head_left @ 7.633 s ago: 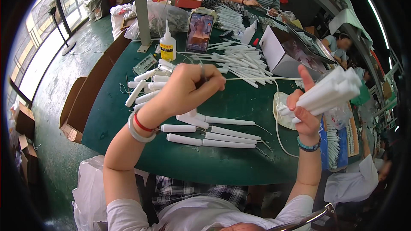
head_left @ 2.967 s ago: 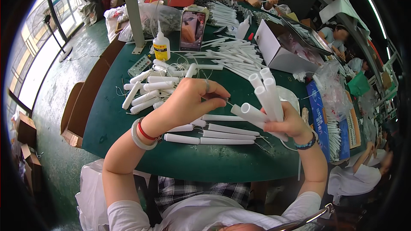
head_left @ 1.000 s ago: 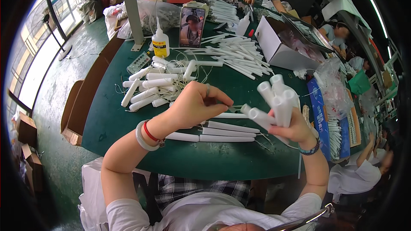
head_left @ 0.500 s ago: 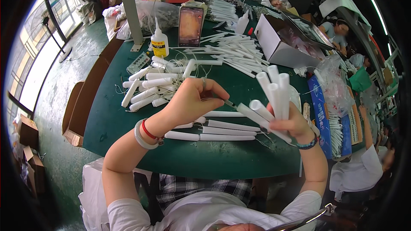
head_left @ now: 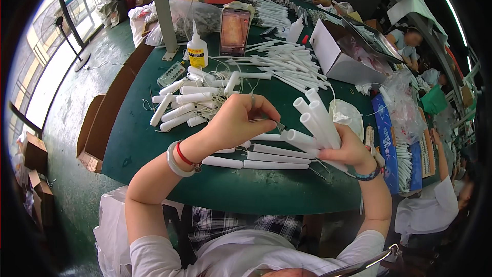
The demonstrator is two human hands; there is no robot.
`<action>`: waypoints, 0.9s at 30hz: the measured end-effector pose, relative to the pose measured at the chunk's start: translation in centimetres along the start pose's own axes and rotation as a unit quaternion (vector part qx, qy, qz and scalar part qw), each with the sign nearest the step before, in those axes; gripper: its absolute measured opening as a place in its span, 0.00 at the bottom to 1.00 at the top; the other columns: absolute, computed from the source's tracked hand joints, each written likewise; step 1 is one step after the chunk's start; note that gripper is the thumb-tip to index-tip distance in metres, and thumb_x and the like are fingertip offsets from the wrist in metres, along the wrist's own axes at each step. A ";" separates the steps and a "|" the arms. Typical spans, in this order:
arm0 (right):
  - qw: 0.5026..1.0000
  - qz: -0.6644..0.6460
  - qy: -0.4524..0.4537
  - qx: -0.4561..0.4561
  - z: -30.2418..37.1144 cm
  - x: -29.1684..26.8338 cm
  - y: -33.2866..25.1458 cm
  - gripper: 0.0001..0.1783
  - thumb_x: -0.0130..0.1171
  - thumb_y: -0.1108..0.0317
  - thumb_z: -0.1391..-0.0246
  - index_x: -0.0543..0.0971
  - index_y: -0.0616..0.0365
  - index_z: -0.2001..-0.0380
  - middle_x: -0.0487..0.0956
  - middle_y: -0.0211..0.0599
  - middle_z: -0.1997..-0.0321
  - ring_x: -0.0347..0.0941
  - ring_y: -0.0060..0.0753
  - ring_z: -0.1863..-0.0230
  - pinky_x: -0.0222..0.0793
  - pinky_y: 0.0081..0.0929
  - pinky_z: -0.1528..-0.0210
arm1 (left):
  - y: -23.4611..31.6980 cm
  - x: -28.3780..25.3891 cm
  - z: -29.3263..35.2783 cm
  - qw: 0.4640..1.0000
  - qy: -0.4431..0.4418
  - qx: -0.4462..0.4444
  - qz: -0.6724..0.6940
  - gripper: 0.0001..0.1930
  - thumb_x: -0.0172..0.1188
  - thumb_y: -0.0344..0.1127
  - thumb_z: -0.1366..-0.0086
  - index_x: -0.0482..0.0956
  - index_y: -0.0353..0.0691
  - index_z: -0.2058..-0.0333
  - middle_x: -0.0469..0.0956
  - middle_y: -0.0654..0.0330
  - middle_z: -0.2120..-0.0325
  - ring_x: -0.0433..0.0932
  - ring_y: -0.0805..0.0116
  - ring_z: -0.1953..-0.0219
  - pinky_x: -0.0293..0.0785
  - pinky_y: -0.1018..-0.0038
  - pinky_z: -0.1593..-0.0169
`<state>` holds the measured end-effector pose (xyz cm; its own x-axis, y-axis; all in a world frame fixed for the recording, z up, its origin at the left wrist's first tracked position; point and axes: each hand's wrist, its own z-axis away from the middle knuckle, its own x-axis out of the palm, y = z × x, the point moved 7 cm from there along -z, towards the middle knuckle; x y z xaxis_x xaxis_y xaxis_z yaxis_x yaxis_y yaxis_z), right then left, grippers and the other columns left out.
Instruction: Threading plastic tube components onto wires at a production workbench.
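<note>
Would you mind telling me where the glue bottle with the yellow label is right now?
In the head view, the glue bottle stands upright at the far left of the green table, just left of the propped-up phone and beyond the pile of white tubes.

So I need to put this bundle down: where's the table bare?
The green table is bare along its left edge, between the tube pile and the cardboard box, and along the near edge below the laid tubes. The far middle, from glue bottle and phone to white box, is crowded.

Upright phone screen (head_left: 234,32), white box (head_left: 342,59)
</note>
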<state>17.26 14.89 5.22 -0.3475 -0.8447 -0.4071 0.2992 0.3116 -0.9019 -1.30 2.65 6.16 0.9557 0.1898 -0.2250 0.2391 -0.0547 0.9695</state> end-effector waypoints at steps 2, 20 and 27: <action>0.999 -0.036 -0.036 -0.006 0.2 0.3 -0.3 0.25 0.73 0.68 0.68 0.77 0.59 0.62 0.77 0.30 0.68 0.72 0.22 0.66 0.65 0.22 0.60 | -0.3 0.0 -0.1 1.000 0.003 0.003 0.003 0.05 0.61 0.24 0.45 0.79 0.33 0.68 0.78 0.64 0.72 0.73 0.83 0.72 0.69 0.86 0.67; 0.981 0.130 0.106 -0.098 0.6 0.2 -1.9 0.27 0.70 0.73 0.66 0.75 0.59 0.57 0.78 0.31 0.65 0.74 0.25 0.63 0.68 0.26 0.57 | 0.4 -0.7 0.0 0.998 0.029 0.041 -0.034 0.09 0.55 0.27 0.37 0.76 0.29 0.60 0.81 0.60 0.73 0.69 0.84 0.79 0.67 0.85 0.74; 0.995 -0.011 0.076 -0.057 0.6 -0.1 -0.7 0.24 0.70 0.71 0.66 0.76 0.60 0.61 0.78 0.32 0.66 0.73 0.24 0.64 0.68 0.24 0.59 | 0.9 -0.5 0.1 0.996 0.027 0.054 -0.073 0.09 0.54 0.29 0.36 0.77 0.29 0.62 0.80 0.60 0.74 0.71 0.83 0.79 0.68 0.85 0.75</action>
<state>17.59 14.50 6.01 -0.4862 -0.7787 -0.3966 0.1908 0.3482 -0.9178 -1.57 2.42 7.15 0.8998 0.2556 -0.3536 0.3941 -0.1282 0.9101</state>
